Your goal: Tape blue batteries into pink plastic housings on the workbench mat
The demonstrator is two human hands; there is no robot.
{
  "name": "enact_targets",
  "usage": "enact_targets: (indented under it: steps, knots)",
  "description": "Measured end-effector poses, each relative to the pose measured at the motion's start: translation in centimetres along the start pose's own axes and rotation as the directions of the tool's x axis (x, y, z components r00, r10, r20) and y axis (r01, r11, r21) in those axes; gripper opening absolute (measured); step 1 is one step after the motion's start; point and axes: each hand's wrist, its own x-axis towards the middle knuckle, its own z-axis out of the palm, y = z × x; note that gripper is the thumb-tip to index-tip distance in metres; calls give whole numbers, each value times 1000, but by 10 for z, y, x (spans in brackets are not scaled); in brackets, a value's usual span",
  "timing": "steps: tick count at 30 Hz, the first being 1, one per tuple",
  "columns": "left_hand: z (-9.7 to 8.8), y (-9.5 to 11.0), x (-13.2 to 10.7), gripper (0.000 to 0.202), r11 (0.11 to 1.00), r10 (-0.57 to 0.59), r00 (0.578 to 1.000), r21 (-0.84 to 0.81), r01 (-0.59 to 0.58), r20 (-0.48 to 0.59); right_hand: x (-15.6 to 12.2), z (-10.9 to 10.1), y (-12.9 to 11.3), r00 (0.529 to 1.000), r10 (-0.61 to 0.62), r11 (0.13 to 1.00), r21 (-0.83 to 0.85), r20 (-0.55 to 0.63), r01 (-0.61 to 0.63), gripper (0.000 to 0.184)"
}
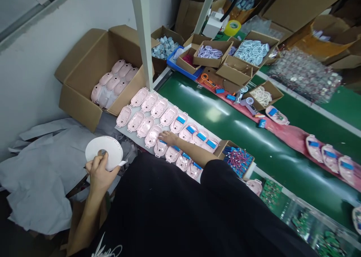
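While approx. half the pink shells (145, 126) on counter (135, 109) hold blue packs (201, 136), others are w/o; L hand (98, 170) clasps white roll (113, 148), R hand (168, 137) at packed shell (160, 149), grip can't be told.

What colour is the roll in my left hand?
The roll is white; head view shows it.
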Motion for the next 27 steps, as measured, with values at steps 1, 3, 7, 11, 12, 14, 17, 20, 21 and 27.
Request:
enact_targets:
  steps: [1, 3, 7, 11, 12, 14, 17, 20, 21, 27]
  knots:
    - [0, 0, 0, 52, 1000, 2, 1000, 8, -2, -1, 2, -1, 0, 1000, -15, 1000, -4, 8, 15, 90]
    - [1, 0, -1, 52, 1000, 7, 1000, 20, -7, -2, 6, -4, 1, 999, -49, 998, -25, 20, 49, 90]
    - [1, 1, 0, 53, 998, -56, 998, 18, 56, 7, 15, -8, 4, 993, -96, 991, -89, 76, 102, 92]
    - [4, 2, 0, 56, 997, -71, 997, 11, 70, 20, 18, -7, 4, 991, -96, 986, -128, 91, 107, 94]
    - [5, 3, 0, 56, 998, -66, 998, 11, 65, 22, 18, -5, 3, 993, -91, 986, -131, 81, 101, 93]
    - [8, 5, 0, 56, 998, -66, 997, 9, 66, 33, 15, -2, 1, 995, -80, 988, -130, 55, 87, 90]
    - [12, 9, 2, 56, 998, -68, 995, -15, 69, 75, 12, 0, 1, 998, -47, 992, -117, 44, 52, 90]
    - [14, 13, 6, 56, 998, -58, 993, -30, 61, 105, 10, -8, 0, 997, -22, 995, -91, 76, 29, 91]
    - [15, 15, 7, 55, 998, -47, 994, -35, 51, 95, 10, -12, -2, 996, -11, 997, -78, 89, 18, 91]
    - [15, 26, 19, 59, 984, 123, 982, -111, -139, -140, -8, -58, -63, 970, 242, 924, 313, -35, -220, 79]
